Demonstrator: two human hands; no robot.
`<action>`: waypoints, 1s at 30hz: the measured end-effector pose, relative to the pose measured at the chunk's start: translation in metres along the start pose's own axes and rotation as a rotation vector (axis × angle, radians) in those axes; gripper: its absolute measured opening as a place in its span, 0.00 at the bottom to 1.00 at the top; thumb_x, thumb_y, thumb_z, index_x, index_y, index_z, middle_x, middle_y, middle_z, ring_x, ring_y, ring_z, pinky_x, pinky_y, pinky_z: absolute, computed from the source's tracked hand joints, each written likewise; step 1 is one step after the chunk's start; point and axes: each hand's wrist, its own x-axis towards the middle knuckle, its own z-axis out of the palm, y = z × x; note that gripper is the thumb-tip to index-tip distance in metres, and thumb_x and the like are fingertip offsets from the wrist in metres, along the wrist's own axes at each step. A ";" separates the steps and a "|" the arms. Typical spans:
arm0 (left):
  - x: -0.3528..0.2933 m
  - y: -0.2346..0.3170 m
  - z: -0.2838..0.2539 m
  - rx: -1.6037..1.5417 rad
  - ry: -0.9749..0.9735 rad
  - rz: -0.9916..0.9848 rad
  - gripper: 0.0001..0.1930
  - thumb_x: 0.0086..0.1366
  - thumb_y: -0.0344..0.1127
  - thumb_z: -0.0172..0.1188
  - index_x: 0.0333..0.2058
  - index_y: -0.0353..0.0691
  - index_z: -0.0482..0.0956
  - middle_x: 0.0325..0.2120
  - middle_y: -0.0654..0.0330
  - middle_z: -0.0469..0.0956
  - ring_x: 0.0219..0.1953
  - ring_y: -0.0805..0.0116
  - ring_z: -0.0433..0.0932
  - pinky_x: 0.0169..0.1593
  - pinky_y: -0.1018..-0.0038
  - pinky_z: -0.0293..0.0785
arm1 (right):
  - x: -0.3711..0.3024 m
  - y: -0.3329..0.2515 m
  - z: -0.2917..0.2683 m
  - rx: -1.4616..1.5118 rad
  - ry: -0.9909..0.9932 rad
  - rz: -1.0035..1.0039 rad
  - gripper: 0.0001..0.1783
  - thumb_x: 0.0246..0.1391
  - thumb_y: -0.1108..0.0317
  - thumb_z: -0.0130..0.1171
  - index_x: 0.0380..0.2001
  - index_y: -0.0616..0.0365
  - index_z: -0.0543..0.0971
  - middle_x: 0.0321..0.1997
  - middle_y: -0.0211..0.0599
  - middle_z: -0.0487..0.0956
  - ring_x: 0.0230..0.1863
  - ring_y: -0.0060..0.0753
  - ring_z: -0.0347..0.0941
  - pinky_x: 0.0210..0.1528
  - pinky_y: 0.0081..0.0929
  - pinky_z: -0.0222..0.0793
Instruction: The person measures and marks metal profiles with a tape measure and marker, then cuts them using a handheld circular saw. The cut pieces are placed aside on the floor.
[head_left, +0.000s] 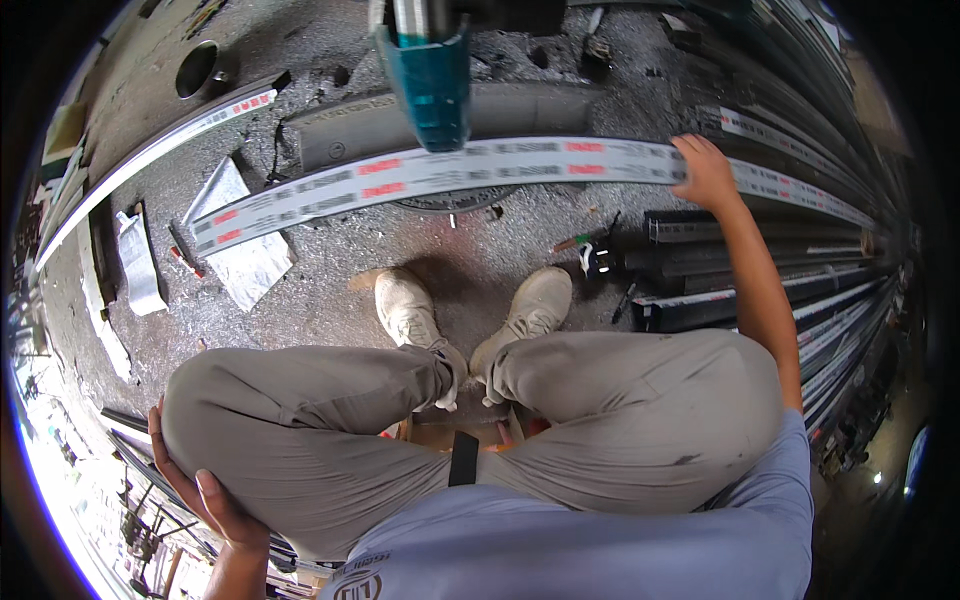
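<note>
A long, flat profile bar (400,180) in silvery film with red and black print lies crosswise ahead of my feet. Near its right part, my right hand (705,170) grips it, fingers over the far edge. Above the bar's middle hangs the teal body of a power tool (430,95), apparently a cut-off saw; its lower end overlaps the bar from here, and I cannot tell whether they touch. Under the bar shows a dark curved rim (460,202). My left hand (215,505) rests against the outside of my left thigh, thumb and fingers apart, holding nothing.
Several dark and film-wrapped profiles (720,262) are stacked at the right. Another wrapped bar (150,165) slants along the left. White sheet scraps (250,260) lie on the gritty floor (330,290). A round metal cup (198,70) stands far left. A black plug-like piece (598,262) lies right of my shoes.
</note>
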 end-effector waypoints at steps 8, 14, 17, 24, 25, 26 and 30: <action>-0.001 0.015 0.007 0.024 -0.017 0.064 0.46 0.70 0.62 0.47 0.73 0.31 0.50 0.72 0.45 0.57 0.72 0.50 0.59 0.73 0.53 0.54 | 0.060 -0.147 0.020 0.215 0.482 -0.398 0.29 0.43 0.57 0.78 0.49 0.54 0.82 0.51 0.39 0.82 0.56 0.46 0.77 0.66 0.42 0.70; -0.001 0.012 0.009 -0.051 0.009 0.048 0.46 0.70 0.62 0.47 0.73 0.31 0.51 0.71 0.44 0.58 0.72 0.50 0.59 0.74 0.54 0.53 | -0.021 -0.137 0.068 0.275 0.107 -0.374 0.08 0.51 0.66 0.69 0.31 0.52 0.79 0.36 0.35 0.81 0.39 0.46 0.79 0.40 0.43 0.75; -0.001 0.012 0.006 -0.024 -0.031 0.094 0.46 0.69 0.60 0.48 0.73 0.29 0.51 0.71 0.42 0.58 0.72 0.48 0.60 0.74 0.54 0.53 | -0.035 -0.119 0.097 0.241 -0.169 -0.292 0.06 0.53 0.65 0.64 0.33 0.53 0.79 0.37 0.40 0.82 0.40 0.52 0.80 0.41 0.48 0.75; 0.001 0.009 0.003 -0.048 -0.058 0.215 0.43 0.69 0.54 0.52 0.72 0.27 0.52 0.69 0.40 0.60 0.70 0.50 0.61 0.73 0.57 0.53 | -0.010 -0.118 0.113 0.017 -0.396 -0.415 0.06 0.51 0.67 0.58 0.30 0.55 0.81 0.34 0.48 0.84 0.40 0.57 0.81 0.42 0.54 0.76; -0.002 0.009 0.002 -0.107 -0.068 0.189 0.43 0.68 0.52 0.53 0.71 0.27 0.53 0.68 0.41 0.61 0.69 0.51 0.62 0.73 0.58 0.54 | -0.010 -0.118 0.108 0.006 -0.328 -0.459 0.05 0.51 0.68 0.57 0.30 0.55 0.80 0.33 0.46 0.83 0.38 0.58 0.81 0.41 0.54 0.76; -0.005 0.008 0.002 -0.167 -0.079 0.166 0.42 0.68 0.50 0.55 0.71 0.28 0.54 0.67 0.42 0.62 0.68 0.52 0.63 0.72 0.58 0.54 | -0.009 -0.118 0.104 0.024 -0.293 -0.443 0.05 0.49 0.68 0.59 0.30 0.55 0.78 0.32 0.46 0.82 0.36 0.58 0.81 0.41 0.55 0.76; -0.009 0.006 0.002 -0.160 0.011 0.225 0.38 0.66 0.43 0.59 0.69 0.28 0.60 0.63 0.43 0.65 0.66 0.53 0.65 0.70 0.60 0.58 | -0.022 -0.111 0.085 0.359 -0.100 -0.262 0.15 0.41 0.65 0.66 0.34 0.51 0.75 0.24 0.46 0.79 0.30 0.60 0.79 0.33 0.55 0.72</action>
